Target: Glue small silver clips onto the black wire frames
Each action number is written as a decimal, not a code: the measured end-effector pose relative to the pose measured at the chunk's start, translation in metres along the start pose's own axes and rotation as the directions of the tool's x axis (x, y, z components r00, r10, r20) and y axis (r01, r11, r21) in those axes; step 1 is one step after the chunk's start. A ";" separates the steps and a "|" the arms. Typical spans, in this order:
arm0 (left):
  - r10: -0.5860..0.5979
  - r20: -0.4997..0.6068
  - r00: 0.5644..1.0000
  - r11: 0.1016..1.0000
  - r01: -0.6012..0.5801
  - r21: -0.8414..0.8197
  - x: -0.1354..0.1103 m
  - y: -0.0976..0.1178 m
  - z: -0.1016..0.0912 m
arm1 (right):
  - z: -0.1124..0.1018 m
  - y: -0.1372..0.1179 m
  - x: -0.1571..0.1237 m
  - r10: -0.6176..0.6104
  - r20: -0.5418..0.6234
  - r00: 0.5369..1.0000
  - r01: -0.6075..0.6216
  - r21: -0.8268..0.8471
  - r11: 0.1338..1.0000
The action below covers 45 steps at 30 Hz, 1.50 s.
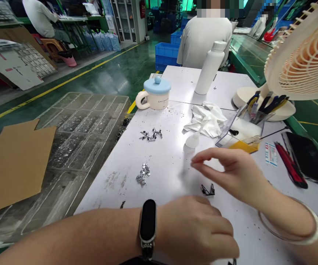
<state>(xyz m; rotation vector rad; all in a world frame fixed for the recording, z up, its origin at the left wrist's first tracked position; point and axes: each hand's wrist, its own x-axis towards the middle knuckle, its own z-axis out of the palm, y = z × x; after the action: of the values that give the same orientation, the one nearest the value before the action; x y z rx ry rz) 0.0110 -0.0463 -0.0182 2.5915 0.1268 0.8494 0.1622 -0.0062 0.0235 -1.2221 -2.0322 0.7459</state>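
My left hand point(197, 232), a band on its wrist, is closed near the bottom edge. The tip of a small dark part point(232, 262) shows under its fingers, most of it hidden. Above the table hovers my right hand point(227, 169), thumb and index finger pressed together in a pinch; whatever they hold is too small to make out. Below that hand lie small black clip-like parts point(208, 190). A translucent round-bodied dropper point(192, 141) lies just beyond the fingertips. Farther left are a pile of small silver metal pieces point(142, 175) and a group of black-and-silver parts point(151, 135).
A lidded mug point(157, 99), white bottle point(210, 70), crumpled tissue point(207, 118) and tool holder point(243, 129) stand beyond my hands. A fan point(302, 55) overhangs the right; a red cutter point(291, 165) lies below. Compartment trays point(92, 147) and cardboard point(18, 165) flank the table's left. A person point(203, 40) sits ahead.
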 end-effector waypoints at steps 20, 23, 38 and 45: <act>-0.395 -0.281 0.875 0.889 0.441 0.122 0.007 -0.019 -0.016 | -0.015 0.021 -0.065 0.227 -0.042 0.973 -0.210 0.244 0.947; -0.380 -0.310 0.872 0.886 0.439 0.149 0.008 -0.019 -0.015 | -0.008 0.022 -0.066 0.215 -0.050 0.975 -0.203 0.187 0.961; -0.352 -0.320 0.880 0.889 0.421 0.180 0.008 -0.018 -0.015 | 0.001 0.024 -0.065 0.315 -0.032 0.949 -0.298 0.244 0.923; -0.349 -0.326 0.879 0.890 0.420 0.180 0.009 -0.017 -0.017 | 0.003 0.025 -0.062 0.332 -0.015 0.943 -0.316 0.271 0.909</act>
<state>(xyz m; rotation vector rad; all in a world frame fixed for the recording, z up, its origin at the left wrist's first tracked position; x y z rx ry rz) 0.0091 -0.0233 -0.0078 2.5065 0.8579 1.1000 0.1962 -0.0528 -0.0115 -1.4190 -1.6320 1.0857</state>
